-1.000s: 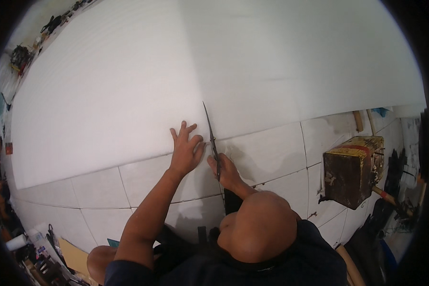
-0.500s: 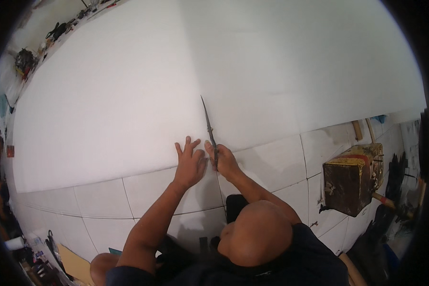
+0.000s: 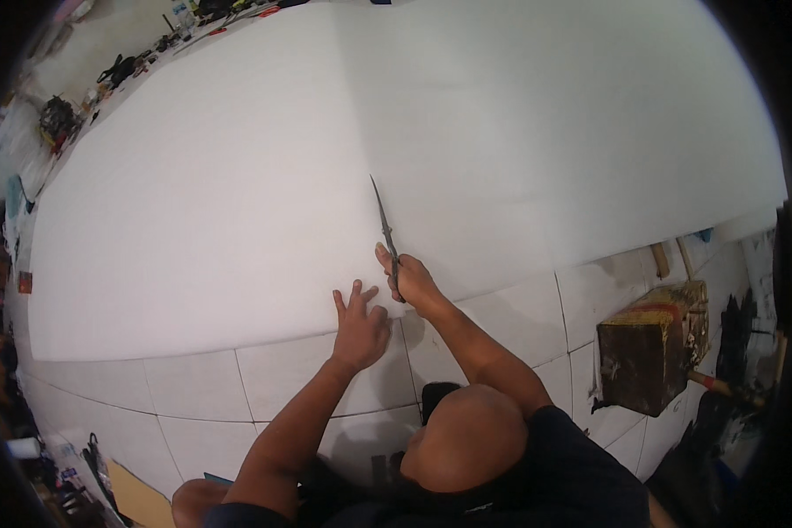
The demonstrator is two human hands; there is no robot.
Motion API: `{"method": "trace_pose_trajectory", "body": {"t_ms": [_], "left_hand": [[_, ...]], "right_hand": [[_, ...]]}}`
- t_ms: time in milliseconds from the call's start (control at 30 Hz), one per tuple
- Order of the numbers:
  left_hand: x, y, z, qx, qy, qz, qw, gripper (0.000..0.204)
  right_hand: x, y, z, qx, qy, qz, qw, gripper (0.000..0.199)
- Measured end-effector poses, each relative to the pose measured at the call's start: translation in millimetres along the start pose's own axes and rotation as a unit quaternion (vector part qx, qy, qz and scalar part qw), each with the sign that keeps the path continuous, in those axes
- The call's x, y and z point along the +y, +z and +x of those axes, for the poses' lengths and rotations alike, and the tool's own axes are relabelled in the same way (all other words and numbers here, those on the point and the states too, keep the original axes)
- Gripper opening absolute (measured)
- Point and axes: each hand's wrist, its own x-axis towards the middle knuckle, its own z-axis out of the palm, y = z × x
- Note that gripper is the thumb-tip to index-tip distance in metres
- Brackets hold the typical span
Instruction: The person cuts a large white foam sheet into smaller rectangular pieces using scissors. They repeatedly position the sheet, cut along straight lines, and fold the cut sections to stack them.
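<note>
A large white sheet point(image 3: 202, 211) covers most of the tiled floor before me. My right hand point(image 3: 411, 280) is closed round the handles of long, dark scissors point(image 3: 385, 222), just inside the sheet's near edge. The narrow blades point away from me over the sheet and look together; whether they sit in a cut cannot be told. My left hand point(image 3: 361, 333) lies just left of the right one, on the near edge of the sheet, with its fingers spread and nothing seen in it.
Pale floor tiles point(image 3: 317, 387) show along the sheet's near side. To the right stands a worn brown and yellow block-shaped box point(image 3: 647, 352), beside a wooden handle point(image 3: 708, 380). Small tools and clutter line the far left edge, with a tan board point(image 3: 141, 495) at lower left.
My left hand has drawn slightly nearer to me and right, its fingers flatter. The right hand with the scissors sits slightly farther in from the sheet's edge. The view has shifted a little.
</note>
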Motion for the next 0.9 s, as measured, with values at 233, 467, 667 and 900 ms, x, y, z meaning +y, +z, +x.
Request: {"method": "trace_pose_trajectory", "body": {"t_ms": [233,467,667,900], "left_hand": [[-0.6,-1.5,-0.1,0.023,-0.015,-0.009,1.0,0.031],[2.1,-2.4,2.7,-0.002,-0.007,0.008,1.0,0.045],[2.0,-8.6,3.1,-0.013,-0.009,0.011,1.0,0.044],[3.4,-8.8,7.0,-0.033,-0.01,0.013,0.999,0.044]], "right_hand": [[2.4,5.1,5.4,0.007,-0.034,0.007,0.999,0.061],[-40.9,-2.2,56.8,-0.012,0.007,0.093,0.996,0.059],[-26.2,6.9,77.8,0.005,-0.05,0.028,0.998,0.066],[-83.0,-2.6,128.3,-0.032,-0.012,0.071,0.997,0.067]]}}
